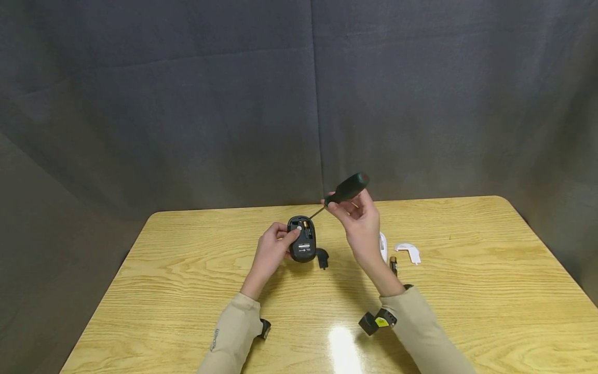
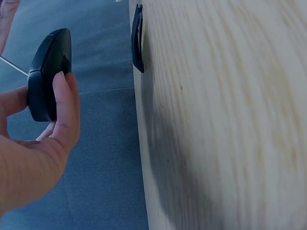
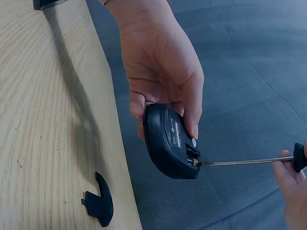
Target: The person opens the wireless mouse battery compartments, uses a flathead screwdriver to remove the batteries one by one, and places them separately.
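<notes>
My left hand [image 1: 273, 245] grips a black computer mouse [image 1: 302, 253] above the table, underside facing me. Its battery compartment lies uncovered, with a battery [image 1: 307, 229] inside. In the right wrist view the left thumb presses the underside near a pale round spot [image 3: 194, 143]. My right hand [image 1: 362, 223] holds a flat-blade screwdriver [image 1: 347, 189] by its dark green handle, pinched near the shaft. The metal shaft [image 3: 244, 162] slants to the mouse, its tip right at the end of the battery in the compartment. From the left wrist view, the mouse [image 2: 45, 76] appears edge-on.
Below the mouse, a black battery cover [image 1: 323, 258] lies on the wooden table [image 1: 187, 291]. A white mouse [image 1: 383, 245], partly hidden by the right arm, a loose battery [image 1: 393, 265] and a white cover [image 1: 411, 252] lie to the right. Behind the table hangs a dark curtain [image 1: 224, 114].
</notes>
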A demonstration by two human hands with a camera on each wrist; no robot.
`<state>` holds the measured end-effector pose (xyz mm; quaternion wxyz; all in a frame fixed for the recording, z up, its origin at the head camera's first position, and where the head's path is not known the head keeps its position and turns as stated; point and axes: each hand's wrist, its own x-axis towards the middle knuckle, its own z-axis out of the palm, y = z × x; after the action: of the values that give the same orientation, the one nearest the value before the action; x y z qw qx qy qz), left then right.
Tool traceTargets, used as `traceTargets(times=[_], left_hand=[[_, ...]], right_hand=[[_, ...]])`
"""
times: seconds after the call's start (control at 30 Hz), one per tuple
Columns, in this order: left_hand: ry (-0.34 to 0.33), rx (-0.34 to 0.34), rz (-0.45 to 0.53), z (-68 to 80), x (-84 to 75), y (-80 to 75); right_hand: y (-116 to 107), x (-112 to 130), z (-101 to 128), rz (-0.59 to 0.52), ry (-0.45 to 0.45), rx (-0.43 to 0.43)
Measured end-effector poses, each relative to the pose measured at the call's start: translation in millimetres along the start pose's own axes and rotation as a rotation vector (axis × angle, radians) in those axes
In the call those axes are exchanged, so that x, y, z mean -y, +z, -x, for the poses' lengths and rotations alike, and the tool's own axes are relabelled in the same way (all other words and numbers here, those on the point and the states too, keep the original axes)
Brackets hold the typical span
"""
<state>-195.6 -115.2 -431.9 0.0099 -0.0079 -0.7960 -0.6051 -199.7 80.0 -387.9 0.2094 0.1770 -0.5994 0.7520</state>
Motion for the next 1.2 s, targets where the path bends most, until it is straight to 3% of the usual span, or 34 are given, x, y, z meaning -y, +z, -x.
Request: traceTargets(times=[0.27, 0.57, 1.2], left_hand=[[0.012, -0.01, 0.002, 0.2, 1.1, -0.3], [0.024, -0.022, 0.003, 1.1, 0.7, -0.7], [0.0, -0.052, -0.002, 0.7, -0.1, -1.0]], right_hand=[[4.0, -3.4, 2.0, 0.014, -0.082, 0.017], [4.2, -6.1, 3.7, -0.03, -0.061, 0.0], [5.0, -4.8, 4.2, -0.058, -0.1, 0.054]])
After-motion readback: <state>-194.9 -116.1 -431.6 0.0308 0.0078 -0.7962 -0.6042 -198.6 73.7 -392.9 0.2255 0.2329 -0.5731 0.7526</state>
